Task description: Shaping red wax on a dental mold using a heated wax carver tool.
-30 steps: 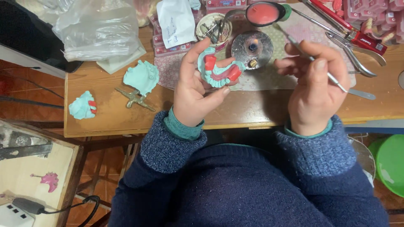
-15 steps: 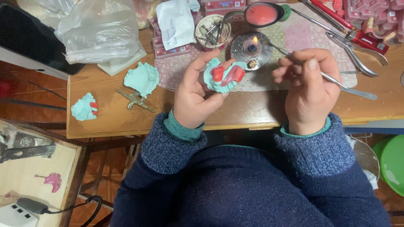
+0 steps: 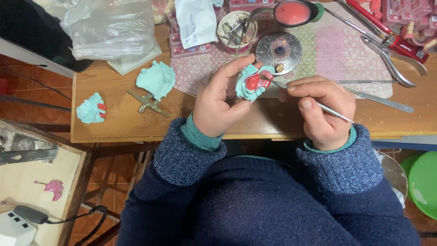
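My left hand [image 3: 217, 100] holds a small teal plaster dental cast with red wax [image 3: 251, 82] above the table's front edge. My right hand [image 3: 322, 107] grips a thin metal wax tool [image 3: 334, 112]; its tip touches the red wax on the cast. Just behind the cast sits a round metal burner [image 3: 278, 47] with a small flame at its centre.
On the wooden table [image 3: 118, 123] lie two more teal casts [image 3: 156, 79] [image 3: 91, 109], a brass articulator piece [image 3: 149, 103], pliers [image 3: 392, 48], a tin of tools [image 3: 236, 26], a red wax dish [image 3: 292, 12], a plastic bag [image 3: 109, 28]. A green bowl [image 3: 423, 182] sits lower right.
Both hands have drawn closer together. The tool tip left the burner flame and now touches the wax on the cast, which my left hand has lowered slightly.
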